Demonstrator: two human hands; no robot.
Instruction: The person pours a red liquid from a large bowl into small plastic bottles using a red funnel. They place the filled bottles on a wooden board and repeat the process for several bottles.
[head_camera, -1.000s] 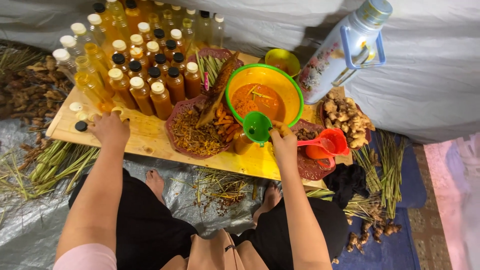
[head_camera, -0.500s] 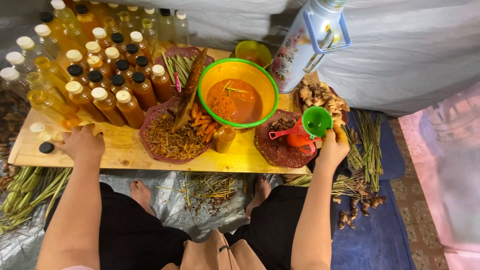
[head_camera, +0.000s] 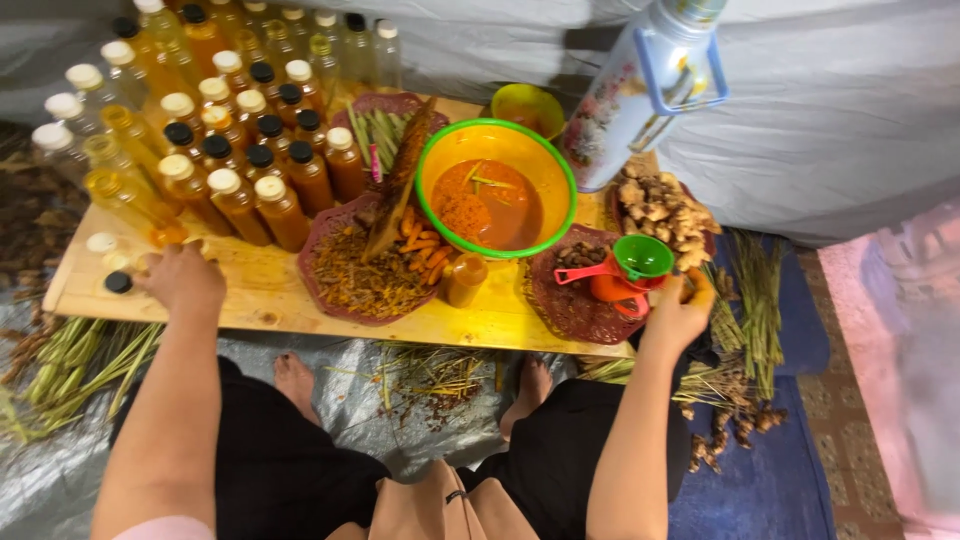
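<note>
In the head view, the left hand (head_camera: 185, 280) rests palm-down with fingers curled on the wooden board (head_camera: 270, 295), holding nothing that shows; loose bottle caps (head_camera: 112, 262) lie just beside its fingertips and the filled amber bottles (head_camera: 235, 170) stand just beyond it. The right hand (head_camera: 680, 312) sits at the board's opposite edge, fingers bent, though whether it grips anything cannot be told; the green funnel (head_camera: 643, 256) sits on an orange cup (head_camera: 612, 290) just beside its fingers, on a dark red plate (head_camera: 575, 300), with the green-rimmed bowl (head_camera: 497, 190) farther off.
</note>
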